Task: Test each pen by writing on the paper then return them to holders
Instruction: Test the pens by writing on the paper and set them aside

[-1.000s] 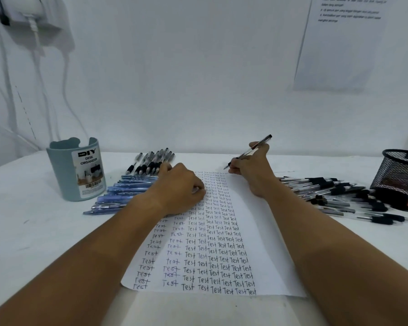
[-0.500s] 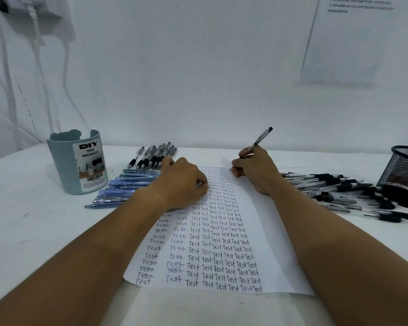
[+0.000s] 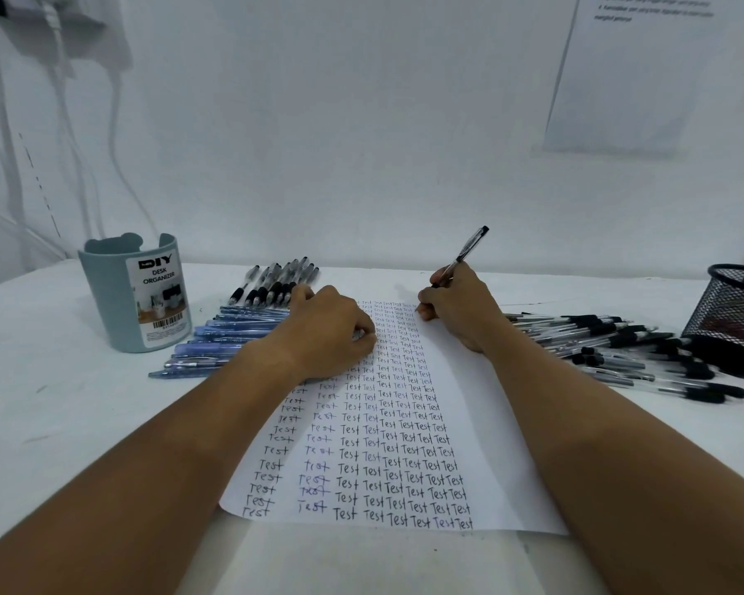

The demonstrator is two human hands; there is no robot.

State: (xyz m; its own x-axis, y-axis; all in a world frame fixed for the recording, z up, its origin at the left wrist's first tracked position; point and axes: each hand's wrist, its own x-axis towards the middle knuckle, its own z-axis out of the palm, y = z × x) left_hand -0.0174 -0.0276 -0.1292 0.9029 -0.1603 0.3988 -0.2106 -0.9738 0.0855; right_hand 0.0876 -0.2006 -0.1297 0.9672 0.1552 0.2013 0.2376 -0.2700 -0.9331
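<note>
White paper sheet filled with columns of "Test", flat on table, thin and prone to sliding; pinned near top by left hand, fingers curled, nothing visibly held. Clear-barrelled black-capped ballpoint pen, light, rigid, judged best held low; pinched by right hand, tip at sheet's top.

Your right hand is curled in a writing grip, thumb and fingers pinching together; the forearm stretches forward. Your left hand rests knuckles-up, fingers curled under; its forearm lies flat.
</note>
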